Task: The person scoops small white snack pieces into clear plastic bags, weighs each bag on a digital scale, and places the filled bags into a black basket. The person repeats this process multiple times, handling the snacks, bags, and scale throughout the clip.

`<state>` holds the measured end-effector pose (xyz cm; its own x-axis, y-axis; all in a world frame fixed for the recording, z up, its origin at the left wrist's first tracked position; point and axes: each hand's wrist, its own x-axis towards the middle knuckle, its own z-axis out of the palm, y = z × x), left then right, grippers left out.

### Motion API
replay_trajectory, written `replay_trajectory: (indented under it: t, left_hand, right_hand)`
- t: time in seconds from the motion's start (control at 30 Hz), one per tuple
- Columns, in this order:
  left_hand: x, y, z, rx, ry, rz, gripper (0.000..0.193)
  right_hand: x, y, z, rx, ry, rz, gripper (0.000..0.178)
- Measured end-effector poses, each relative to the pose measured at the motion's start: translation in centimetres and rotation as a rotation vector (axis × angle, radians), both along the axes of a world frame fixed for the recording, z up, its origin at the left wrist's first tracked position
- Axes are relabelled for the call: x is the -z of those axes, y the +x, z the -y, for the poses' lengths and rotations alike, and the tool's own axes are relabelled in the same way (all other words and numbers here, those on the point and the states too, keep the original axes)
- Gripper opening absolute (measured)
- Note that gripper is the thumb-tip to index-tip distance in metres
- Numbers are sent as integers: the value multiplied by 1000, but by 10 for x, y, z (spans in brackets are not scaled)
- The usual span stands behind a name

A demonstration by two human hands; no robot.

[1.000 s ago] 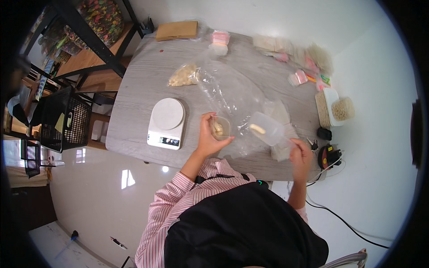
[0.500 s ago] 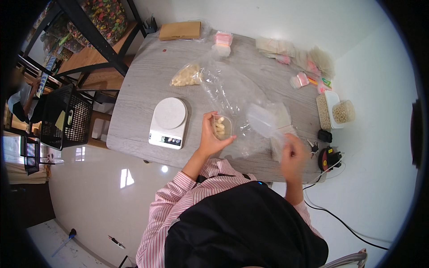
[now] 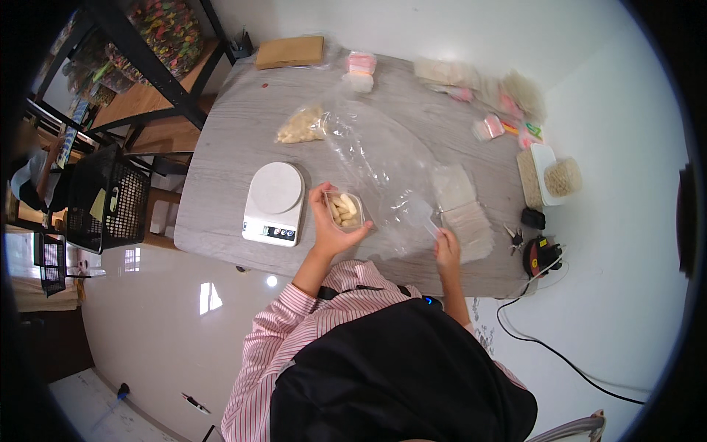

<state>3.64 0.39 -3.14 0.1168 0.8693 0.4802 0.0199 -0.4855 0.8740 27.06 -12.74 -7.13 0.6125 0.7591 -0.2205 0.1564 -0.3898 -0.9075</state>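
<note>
My left hand [image 3: 329, 226] is wrapped around a small clear plastic cup [image 3: 360, 219] with several pale, finger-shaped snack pieces [image 3: 344, 211] in it. In my right hand [image 3: 447, 252] is the thin handle of a translucent scoop [image 3: 425, 218]. The scoop's head overlaps a large clear plastic bag [image 3: 372, 158] lying across the table; whether it is inside the bag I cannot tell. Pale snack pieces [image 3: 302, 125] are gathered at the bag's far left end. A white kitchen scale [image 3: 275, 202] stands left of the cup with nothing on its plate.
Small clear bags [image 3: 468, 221] lie stacked beyond my right hand. Packets [image 3: 360, 70] and a brown cardboard piece [image 3: 291, 53] line the back. Tubs of small pale pieces [image 3: 562, 179], keys [image 3: 514, 236] and a black-and-red device [image 3: 541, 256] with a cord stand at the right edge.
My right hand has moved left with the scoop, whose head now lies lower over the bag. The cup has shifted left in my left hand and looks fuller.
</note>
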Motion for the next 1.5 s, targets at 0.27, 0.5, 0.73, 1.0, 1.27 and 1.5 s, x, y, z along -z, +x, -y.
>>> replay_trajectory:
  t: [0.27, 0.5, 0.73, 1.0, 1.27, 1.5]
  left_hand:
    - [-15, -4, 4, -96, -78, 182, 102]
    - [-28, -19, 2, -155, 256, -134, 104]
    - [-42, -26, 15, -199, 225, -141, 108]
    - [-58, -82, 21, 229, -315, -15, 55]
    - [-55, -96, 31, 333, -660, -67, 44]
    - [-40, -103, 36, 283, -533, 11, 53]
  right_hand:
    - [11, -4, -25, -48, 198, 288, 24]
    - [-122, -41, -33, -132, 444, 600, 29]
    - [-159, -128, -84, -795, 570, 427, 31]
    - [-148, -134, -116, -945, 457, 19, 18]
    - [-149, -146, -141, -1069, 260, -104, 27]
    - [-135, -156, -166, -1194, 234, 16, 22]
